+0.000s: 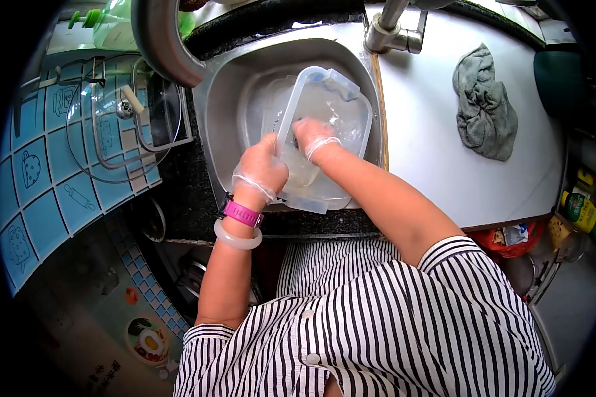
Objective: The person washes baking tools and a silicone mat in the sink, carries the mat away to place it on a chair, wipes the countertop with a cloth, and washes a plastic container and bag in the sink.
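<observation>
A clear plastic container (343,122) is tilted inside the metal sink (230,106). My left hand (261,169), in a thin transparent glove, grips the container's left rim with its fingers wrapped over the edge. Inside the container is my right hand (313,135), gloved the same way, with its fingers curled down against the inner surface. Whatever those fingers may hold is hidden. Wet-looking highlights show on the container's wall. A pink watch strap (242,214) and a pale bangle (237,235) circle my left wrist.
A faucet (385,34) stands behind the sink. On the white counter (424,165) to the right lies a crumpled grey cloth (487,106). At left, a glass lid (99,155) leans by a rack, below a green-tinted bottle (116,30). A curved grey pipe (162,40) hangs close overhead.
</observation>
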Tool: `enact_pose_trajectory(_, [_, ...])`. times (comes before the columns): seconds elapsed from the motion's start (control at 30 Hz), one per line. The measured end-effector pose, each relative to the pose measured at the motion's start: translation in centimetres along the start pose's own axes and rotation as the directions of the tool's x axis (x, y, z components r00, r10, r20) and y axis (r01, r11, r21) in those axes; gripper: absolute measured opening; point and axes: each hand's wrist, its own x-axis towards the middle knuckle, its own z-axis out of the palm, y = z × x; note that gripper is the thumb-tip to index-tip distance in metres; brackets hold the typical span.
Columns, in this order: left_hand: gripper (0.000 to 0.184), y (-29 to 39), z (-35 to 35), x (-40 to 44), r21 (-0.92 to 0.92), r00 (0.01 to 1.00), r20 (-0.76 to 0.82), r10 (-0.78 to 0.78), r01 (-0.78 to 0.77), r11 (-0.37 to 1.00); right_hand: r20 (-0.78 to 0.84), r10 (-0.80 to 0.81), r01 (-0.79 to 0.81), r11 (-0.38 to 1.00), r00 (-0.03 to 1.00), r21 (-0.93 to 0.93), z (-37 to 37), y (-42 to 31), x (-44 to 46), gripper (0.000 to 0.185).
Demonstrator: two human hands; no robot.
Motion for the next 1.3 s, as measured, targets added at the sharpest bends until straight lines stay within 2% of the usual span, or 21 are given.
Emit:
enact_pose_trajectory(0.07, [0.016,0.4,-0.1,-0.1,-0.011,1.000,-0.012,0.005,-0.005,1.000,0.069,-0.049,0.048,0.999,0.996,0.018,-0.2,-1.0,-1.9,0.022])
enact_pose_trajectory(0.13, [0.015,0.6,-0.1,-0.2,-0.023,1.000,-0.023,0.009,-0.009,1.000,0.166,-0.186,0.138,0.955,0.968,0.263,-0.9,-2.7,-4.4,0.024])
enact_pose_trajectory(0.17, [0.014,0.7,-0.1,-0.3,0.006,1.000,-0.024,0.007,-0.007,1.000,0.169,-0.187,0.138,0.954,0.968,0.265,-1.6,-2.8,-4.6,0.024])
enact_pose_trajectory(0.23, [0.013,0.9,-0.3,-0.4,0.036,1.000,-0.027,0.006,-0.005,0.999,0.396,-0.208,0.104,0.958,0.895,0.269,-2.8,-2.6,-4.6,0.027])
enact_pose_trajectory(0.27, [0.013,1.1,-0.4,-0.4,0.067,1.000,-0.022,0.002,-0.001,0.998,0.579,-0.219,0.117,0.971,0.785,0.208,-2.7,-2.0,-4.2,0.032])
enact_pose_trajectory(0.3, [0.013,1.3,-0.5,-0.3,0.097,1.000,-0.016,0.000,0.001,0.995,0.578,-0.218,0.116,0.971,0.787,0.208,-2.1,-2.0,-4.2,0.032])
enact_pose_trajectory(0.37, [0.013,1.2,-0.3,-0.3,0.106,1.000,-0.023,0.004,-0.001,0.994,0.529,-0.195,0.315,0.938,0.826,-0.146,-1.6,-2.3,-4.4,0.034])
enact_pose_trajectory(0.4, [0.013,1.1,-0.3,-0.3,0.117,1.000,-0.030,0.006,-0.002,0.993,0.530,-0.195,0.316,0.937,0.825,-0.148,-1.8,-2.6,-4.3,0.034])
enact_pose_trajectory(0.47, [0.014,1.1,-0.3,-0.5,0.133,0.999,-0.035,0.008,-0.003,0.991,0.611,-0.153,0.455,0.807,0.776,-0.376,-2.3,-3.1,-3.9,0.036])
enact_pose_trajectory(0.5, [0.014,1.1,-0.3,-0.5,0.149,0.999,-0.039,0.013,-0.007,0.989,0.609,-0.152,0.453,0.808,0.778,-0.377,-2.0,-2.4,-3.3,0.036])
enact_pose_trajectory(0.57, [0.015,1.0,-0.3,-0.5,0.145,0.999,-0.031,0.020,-0.015,0.989,0.360,-0.167,0.367,0.700,0.918,-0.612,-1.3,0.2,-1.7,0.036])
enact_pose_trajectory(0.6, [0.015,0.9,-0.3,-0.5,0.140,0.999,-0.024,0.024,-0.021,0.990,0.362,-0.165,0.368,0.698,0.918,-0.614,-1.4,1.5,-0.8,0.036])
enact_pose_trajectory(0.67, [0.015,1.1,-0.4,-0.5,0.139,1.000,-0.013,0.004,-0.002,0.990,0.253,-0.036,0.190,0.765,0.967,-0.615,-2.1,2.9,0.5,0.035])
enact_pose_trajectory(0.83, [0.015,1.4,-0.6,-0.4,0.139,1.000,-0.011,0.024,-0.023,0.990,0.465,-0.117,0.385,0.749,0.878,-0.539,-2.0,-0.7,-3.1,0.032])
enact_pose_trajectory(0.9, [0.017,1.8,-0.6,-0.4,0.125,1.000,-0.028,-0.002,0.005,0.992,0.586,-0.079,0.264,0.935,0.807,-0.238,-2.3,-1.9,-4.9,0.032])
enact_pose_trajectory(1.0, [0.018,2.3,-0.9,-0.5,0.205,0.999,0.003,-0.046,0.045,0.978,0.477,-0.048,0.124,0.984,0.878,-0.129,-2.5,-1.8,-6.6,0.031])
enact_pose_trajectory(1.03, [0.018,2.4,-0.9,-0.6,0.203,0.999,0.003,-0.045,0.044,0.978,0.477,-0.046,0.123,0.984,0.878,-0.131,-3.0,-1.2,-6.6,0.031])
enact_pose_trajectory(1.1, [0.019,2.4,-0.9,-0.6,0.219,0.998,0.010,-0.058,0.055,0.974,0.656,-0.065,0.287,0.928,0.752,-0.237,-7.1,-1.0,-6.4,0.032])
enact_pose_trajectory(1.17, [0.020,2.3,-0.8,-0.8,0.190,0.999,0.009,-0.049,0.047,0.981,0.642,-0.002,0.282,0.900,0.767,-0.333,-7.4,0.6,-5.1,0.033])
enact_pose_trajectory(1.23, [0.020,2.1,-0.6,-0.8,0.162,0.999,0.005,-0.037,0.035,0.986,0.256,-0.090,0.209,0.849,0.962,-0.485,-5.1,3.1,-3.2,0.032])
enact_pose_trajectory(1.3, [0.019,1.9,-0.6,-0.7,0.150,0.999,0.017,-0.047,0.044,0.988,0.132,-0.054,0.104,0.908,0.990,-0.405,-3.1,3.9,-0.9,0.031])
